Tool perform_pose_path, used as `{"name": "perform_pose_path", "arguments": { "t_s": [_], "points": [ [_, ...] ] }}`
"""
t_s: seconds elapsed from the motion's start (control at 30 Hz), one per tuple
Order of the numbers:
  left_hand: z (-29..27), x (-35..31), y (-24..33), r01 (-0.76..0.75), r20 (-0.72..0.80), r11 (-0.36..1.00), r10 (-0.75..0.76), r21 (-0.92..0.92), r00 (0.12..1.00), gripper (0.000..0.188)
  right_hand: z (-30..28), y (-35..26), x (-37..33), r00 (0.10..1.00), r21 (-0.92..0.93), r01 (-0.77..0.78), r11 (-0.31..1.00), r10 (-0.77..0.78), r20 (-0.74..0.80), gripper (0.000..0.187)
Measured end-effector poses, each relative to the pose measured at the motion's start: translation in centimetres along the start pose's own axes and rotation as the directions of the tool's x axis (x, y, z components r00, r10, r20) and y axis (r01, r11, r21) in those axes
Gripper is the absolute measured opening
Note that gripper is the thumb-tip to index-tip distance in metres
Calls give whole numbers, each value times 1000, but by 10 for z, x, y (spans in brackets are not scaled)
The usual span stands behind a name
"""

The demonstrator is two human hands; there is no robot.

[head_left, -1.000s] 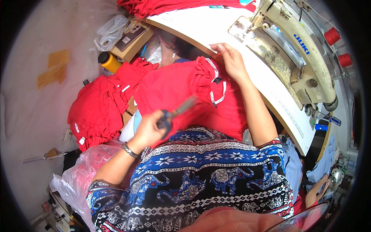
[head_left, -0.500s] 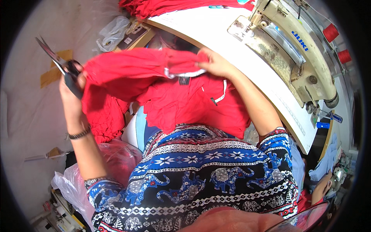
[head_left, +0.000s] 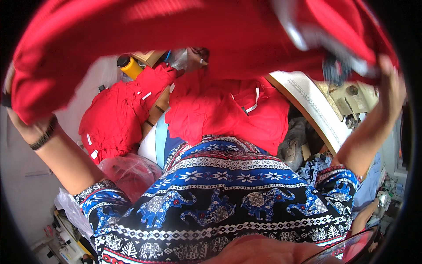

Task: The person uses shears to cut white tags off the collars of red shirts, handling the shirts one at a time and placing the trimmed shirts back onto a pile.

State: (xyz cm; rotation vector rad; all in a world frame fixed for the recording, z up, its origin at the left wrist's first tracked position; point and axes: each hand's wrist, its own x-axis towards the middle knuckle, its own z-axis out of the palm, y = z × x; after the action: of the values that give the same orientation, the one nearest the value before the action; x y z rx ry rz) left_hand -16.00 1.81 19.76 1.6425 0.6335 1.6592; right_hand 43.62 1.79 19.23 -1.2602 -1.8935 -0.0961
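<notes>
A red garment (head_left: 176, 33), blurred by motion, is stretched wide across the top of the view between my raised hands. My left hand (head_left: 22, 121) grips its left end; cloth covers most of the fingers. A black piece shows beside that hand at the rim, likely a handle of the scissors (head_left: 6, 100) seen there before; their blades are out of sight. At the upper right, my right hand (head_left: 391, 88) is closed on the garment's other end, next to a white band with a dark label (head_left: 336, 70). More red cloth (head_left: 220, 110) with a white strip lies over my lap.
A heap of red garments (head_left: 114, 116) with white tags lies to the left, with a yellow bottle (head_left: 130, 67) behind it. On the right are a white table (head_left: 303, 92) and part of a sewing machine (head_left: 351, 99). Another person's arm (head_left: 365, 213) shows at lower right.
Both hands have risen and spread apart, lifting the red garment from above my lap up across the view. It now hides most of the table and machine; the scissor blades have left view.
</notes>
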Motion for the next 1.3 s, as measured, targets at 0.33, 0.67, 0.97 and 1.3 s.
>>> {"name": "perform_pose_path", "arguments": {
  "t_s": [0.33, 0.67, 0.97, 1.3],
  "points": [
    [96, -100, -80, 766, -120, 641, -758, 47, 641, 23, 45, 13, -90, 607, -84, -478, 874, 399, 687, 59],
    [138, -172, -172, 217, 190, 492, -650, 843, 736, 27, 187, -32, -205, 742, -60, 88, 994, -25, 670, 51],
    [-10, -239, -267, 732, -473, 632, -578, 256, 665, 3, 208, -16, -251, 810, 9, -176, 984, 139, 569, 88],
    [-126, -353, -266, 894, -930, -261, -141, 365, 339, 42, 208, -20, -252, 814, -39, -214, 976, 200, 546, 75]
  ]
}}
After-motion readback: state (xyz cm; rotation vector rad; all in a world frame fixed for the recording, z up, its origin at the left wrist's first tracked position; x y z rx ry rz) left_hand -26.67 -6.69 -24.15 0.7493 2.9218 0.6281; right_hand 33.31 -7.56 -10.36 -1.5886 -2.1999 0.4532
